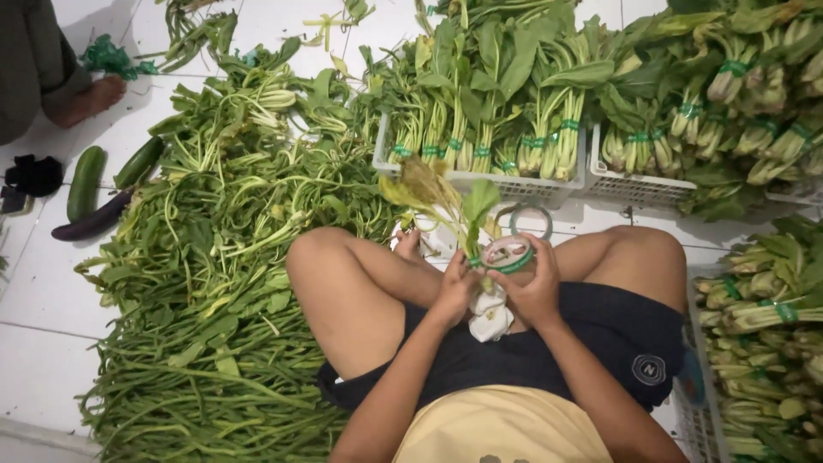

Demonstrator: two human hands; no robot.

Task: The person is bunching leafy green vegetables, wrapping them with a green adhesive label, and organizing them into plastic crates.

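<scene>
We see our left hand point(452, 290) with its grip closed around the pale stems of a small bunch of greens point(470, 206), held upright over our lap, leaves pointing away from us. Our right hand point(536, 287) has its grip closed on a roll of green tape point(506, 255), pressed against the same stems, so both hands meet at the bunch. A second tape roll point(531, 219) lies on the white floor point(43, 283) just beyond our knees. Ahead stand two white baskets point(514, 184) packed with tied bunches, roots down, each banded in green. To our left a broad heap of loose greens and long beans point(214, 283) covers the tiles, with two cucumbers point(86, 182) and a dark aubergine point(90, 221) at its far edge. Another person's bare foot point(90, 99) rests on the floor beyond them. More tied bunches point(763, 317) lie at our right.
</scene>
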